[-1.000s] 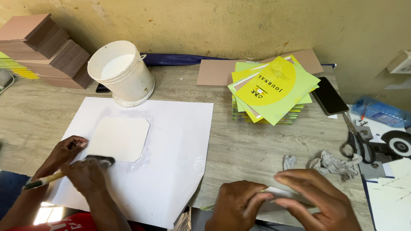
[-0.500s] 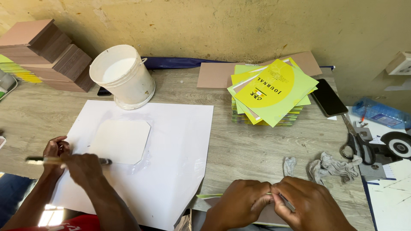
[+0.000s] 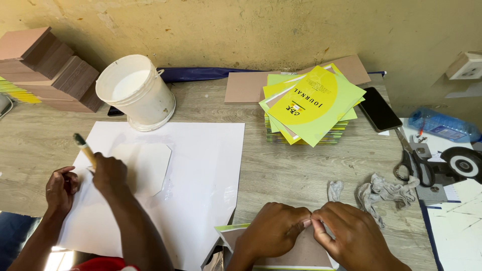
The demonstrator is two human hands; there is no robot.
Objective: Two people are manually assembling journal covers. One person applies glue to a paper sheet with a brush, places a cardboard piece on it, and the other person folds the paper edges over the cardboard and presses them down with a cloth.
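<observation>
Cardboard (image 3: pixel 293 251) lies pinched under both hands' fingers (image 3: pixel 314 223) at its edge.

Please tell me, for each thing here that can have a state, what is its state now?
bucket: open, with white liquid inside.
scissors: closed, lying flat.
phone: screen dark.
brush: held tilted in a co-worker's hand.
rag: crumpled.
booklet stack: closed, top ones askew.
left hand and right hand: pinching the grey board at its edge.

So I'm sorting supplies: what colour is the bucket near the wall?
White bucket, with white liquid inside; the head view shows it.
</observation>
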